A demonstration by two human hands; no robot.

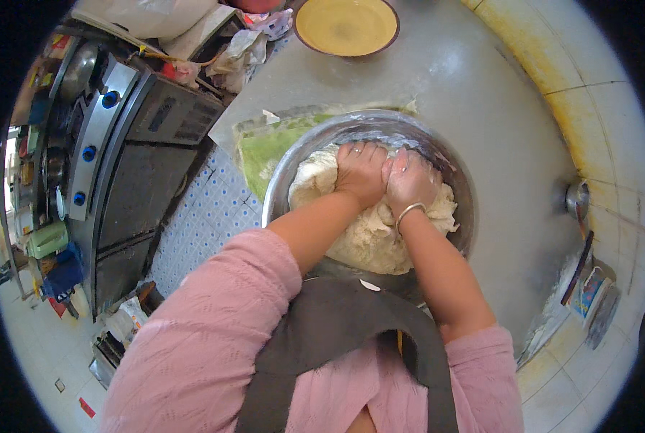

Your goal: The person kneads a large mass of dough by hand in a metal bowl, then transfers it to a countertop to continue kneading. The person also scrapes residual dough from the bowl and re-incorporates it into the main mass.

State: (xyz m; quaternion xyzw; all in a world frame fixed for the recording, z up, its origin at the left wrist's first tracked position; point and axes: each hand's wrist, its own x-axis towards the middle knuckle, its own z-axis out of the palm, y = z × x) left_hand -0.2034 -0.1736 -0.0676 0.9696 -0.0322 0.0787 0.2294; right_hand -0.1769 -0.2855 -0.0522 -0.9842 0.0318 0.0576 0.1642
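Note:
A large mass of pale, rough dough (376,243) sits in a wide metal basin (276,189) before me. My left hand (361,169) presses into the dough's upper part, its fingers curled down into it and a ring on one finger. Right beside it, my right hand (413,178) bears on the dough with folded fingers; a bangle (409,211) circles that wrist. The two hands touch at the thumbs. Dough hides parts of the fingertips. Flour or dough residue streaks the basin's far inner wall (376,130).
Under the basin's left side lies a green cloth (265,154) on the metal tabletop (512,151). A yellow bowl (347,30) of clear liquid stands at the far edge. Leftward is a stove with blue knobs (89,153). A small metal cup (577,199) sits by the tiled wall.

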